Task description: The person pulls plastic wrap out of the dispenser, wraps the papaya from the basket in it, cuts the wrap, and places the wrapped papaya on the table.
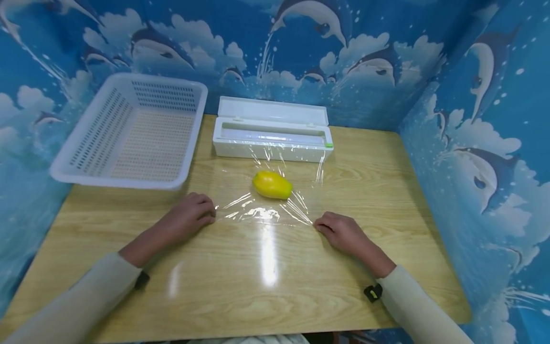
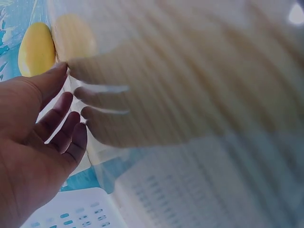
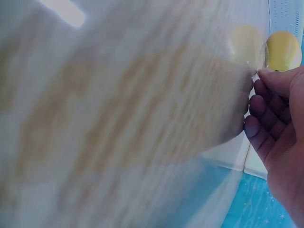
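A sheet of clear plastic wrap (image 1: 262,214) stretches over the wooden table from a white wrap dispenser (image 1: 272,149) with its lid raised. My left hand (image 1: 193,212) pinches the wrap's near left corner, fingertips down at the tabletop. At the near right corner my right hand (image 1: 341,231) pinches the film, and creases fan out from its fingertips. Between the hands and the dispenser lies a yellow, oblong fruit (image 1: 272,185) like a papaya, with creases round it; whether the film passes under or over it I cannot tell. Both wrist views show the fruit (image 2: 37,50) (image 3: 283,50) beyond the thumb.
A white perforated plastic basket (image 1: 150,143) stands at the back left, beside the dispenser. Blue dolphin-print curtains (image 1: 266,48) hang behind and along the sides of the table (image 1: 215,296). Light glares off the tabletop in front of the wrap.
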`<state>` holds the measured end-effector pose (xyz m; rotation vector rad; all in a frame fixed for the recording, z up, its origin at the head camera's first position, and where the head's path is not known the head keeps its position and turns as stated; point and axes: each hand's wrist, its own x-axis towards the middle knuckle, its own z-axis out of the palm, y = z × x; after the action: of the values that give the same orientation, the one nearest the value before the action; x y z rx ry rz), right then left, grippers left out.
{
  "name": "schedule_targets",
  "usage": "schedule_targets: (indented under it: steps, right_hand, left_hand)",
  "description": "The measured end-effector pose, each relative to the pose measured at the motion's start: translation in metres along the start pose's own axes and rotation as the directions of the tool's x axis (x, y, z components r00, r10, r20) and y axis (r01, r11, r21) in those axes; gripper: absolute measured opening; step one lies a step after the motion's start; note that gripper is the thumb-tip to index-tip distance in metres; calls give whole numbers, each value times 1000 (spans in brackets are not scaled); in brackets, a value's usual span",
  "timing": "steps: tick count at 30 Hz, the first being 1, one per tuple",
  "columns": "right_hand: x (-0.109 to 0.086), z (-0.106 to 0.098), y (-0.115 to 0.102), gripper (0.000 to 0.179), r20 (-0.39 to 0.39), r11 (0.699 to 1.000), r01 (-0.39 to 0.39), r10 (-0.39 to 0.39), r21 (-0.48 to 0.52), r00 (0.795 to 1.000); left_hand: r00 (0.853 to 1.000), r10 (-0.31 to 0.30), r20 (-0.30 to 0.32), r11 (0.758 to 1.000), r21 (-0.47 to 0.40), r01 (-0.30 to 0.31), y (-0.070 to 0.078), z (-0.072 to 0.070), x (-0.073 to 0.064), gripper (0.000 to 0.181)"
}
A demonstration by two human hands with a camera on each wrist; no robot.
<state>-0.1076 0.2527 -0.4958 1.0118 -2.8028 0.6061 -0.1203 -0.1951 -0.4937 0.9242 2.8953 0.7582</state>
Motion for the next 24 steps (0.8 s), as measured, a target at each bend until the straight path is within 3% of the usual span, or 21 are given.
schedule_targets:
  steps: [8, 15, 24]
  right_hand:
    - [0, -2, -1, 5, 12, 1000, 5, -5, -27, 1000]
    - [-3, -4, 3, 8, -86, 997, 73, -75, -20, 993]
    - [-5, -8, 9, 17, -163, 988, 145, -152, -55, 975]
  left_hand:
    - [1000, 5, -2, 998, 64, -5, 3, 0, 0, 6]
    - [999, 26, -29, 996, 87, -24, 6, 1, -3, 5]
    - [1000, 6, -26, 996, 84, -4, 12, 1, -7, 5]
